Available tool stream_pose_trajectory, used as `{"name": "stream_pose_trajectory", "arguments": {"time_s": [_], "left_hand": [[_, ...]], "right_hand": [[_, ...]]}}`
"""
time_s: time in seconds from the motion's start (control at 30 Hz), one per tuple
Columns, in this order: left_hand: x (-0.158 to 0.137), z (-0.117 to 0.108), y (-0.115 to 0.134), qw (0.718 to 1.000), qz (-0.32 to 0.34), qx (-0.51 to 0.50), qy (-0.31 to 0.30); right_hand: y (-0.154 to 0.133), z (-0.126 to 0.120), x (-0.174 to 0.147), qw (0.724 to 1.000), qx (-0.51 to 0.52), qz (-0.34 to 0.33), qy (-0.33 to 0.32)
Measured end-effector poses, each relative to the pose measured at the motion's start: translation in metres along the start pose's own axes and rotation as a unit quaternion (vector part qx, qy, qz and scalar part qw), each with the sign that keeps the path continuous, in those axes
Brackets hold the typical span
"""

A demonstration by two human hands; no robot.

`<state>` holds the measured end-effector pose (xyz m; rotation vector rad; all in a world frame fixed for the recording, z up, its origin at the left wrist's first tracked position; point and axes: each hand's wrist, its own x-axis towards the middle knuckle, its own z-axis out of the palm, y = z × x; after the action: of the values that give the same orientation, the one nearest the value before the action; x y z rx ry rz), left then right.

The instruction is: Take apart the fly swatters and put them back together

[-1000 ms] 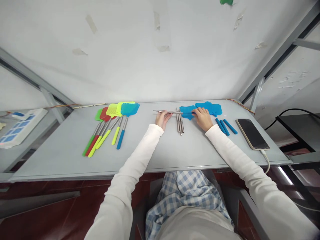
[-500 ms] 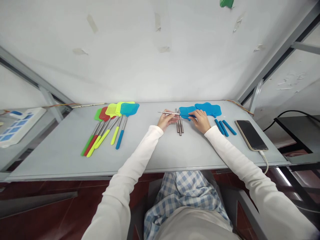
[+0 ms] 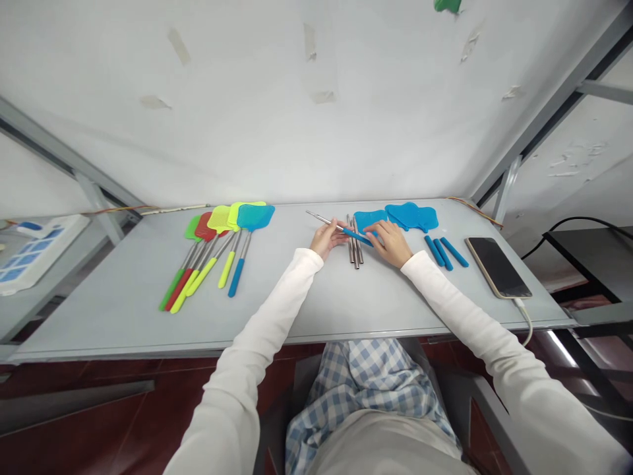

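Above the table (image 3: 346,303), a blue handle (image 3: 359,236) (slanted) partly hides rods (image 3: 357,257).

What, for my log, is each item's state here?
Held rod: in left hand, blue handle on one end
Loose rods: lying bunched together
Blue heads: lying flat, no rods visible
Loose handles: lying side by side
Swatters: assembled, fanned out
Phone: screen dark, cable plugged in

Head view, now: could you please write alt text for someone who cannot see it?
A person's left hand holds a metal rod with a blue grip, the right hand at the grip's end, over a grey table. Loose rods, blue swatter heads and more grips lie nearby; fly swatters lie at left, a phone at right.
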<state>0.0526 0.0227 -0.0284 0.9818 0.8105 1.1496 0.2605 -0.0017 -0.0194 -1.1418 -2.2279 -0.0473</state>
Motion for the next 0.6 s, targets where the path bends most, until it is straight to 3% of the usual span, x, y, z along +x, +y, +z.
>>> {"name": "stream_pose_trajectory", "arguments": {"time_s": [0.3,0.5,0.6], "left_hand": [[0.006,-0.003,0.004,0.98,-0.042,-0.116,0.156],[-0.002,0.003,0.014,0.982,-0.071,-0.131,0.117],[-0.004,0.002,0.016,0.983,-0.076,-0.128,0.105]], "right_hand": [[0.019,0.016,-0.008,0.994,-0.049,0.081,-0.062],[0.019,0.016,-0.008,0.98,-0.103,0.146,-0.088],[0.018,0.012,-0.006,0.98,-0.121,0.139,-0.079]]}}
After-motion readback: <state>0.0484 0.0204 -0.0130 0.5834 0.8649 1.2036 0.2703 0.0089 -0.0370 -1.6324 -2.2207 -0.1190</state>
